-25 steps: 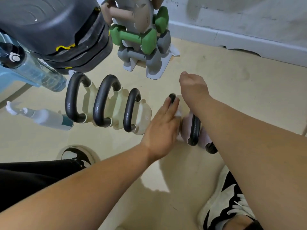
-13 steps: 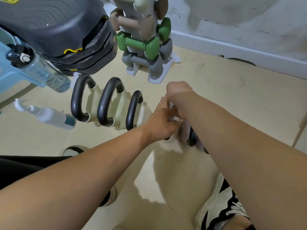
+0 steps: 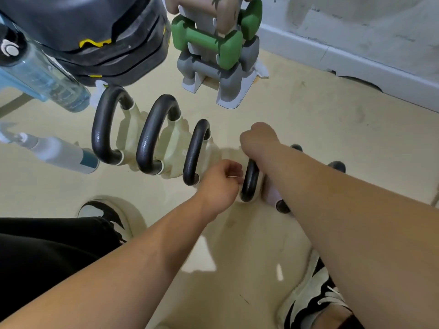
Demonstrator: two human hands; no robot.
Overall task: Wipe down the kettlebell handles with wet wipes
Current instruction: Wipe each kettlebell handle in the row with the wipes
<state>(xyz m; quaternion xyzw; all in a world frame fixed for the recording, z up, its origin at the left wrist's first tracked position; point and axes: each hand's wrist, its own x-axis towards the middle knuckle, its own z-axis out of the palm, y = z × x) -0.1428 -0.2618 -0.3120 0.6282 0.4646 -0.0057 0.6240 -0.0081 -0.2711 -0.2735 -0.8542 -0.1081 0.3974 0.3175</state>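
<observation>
Several kettlebells stand in a row on the floor. Three cream ones (image 3: 175, 150) at the left have black handles. A fourth kettlebell handle (image 3: 249, 184) rises between my hands. My right hand (image 3: 259, 138) curls over its far top end. My left hand (image 3: 221, 181) sits against the handle's near left side, fingers curled on a white wet wipe (image 3: 234, 177) of which only a sliver shows. A pinkish kettlebell (image 3: 270, 197) lies under my right forearm, mostly hidden.
A grey rack of green and grey dumbbells (image 3: 218, 48) stands behind the row. A black stacked step platform (image 3: 95, 36), a clear water bottle (image 3: 45, 77) and a white spray bottle (image 3: 61, 154) are at the left. My shoes (image 3: 313, 298) rest near the kettlebells.
My left hand slid from the top of the fourth handle down its near side and curled on the wipe. My right hand settled over the handle's far top.
</observation>
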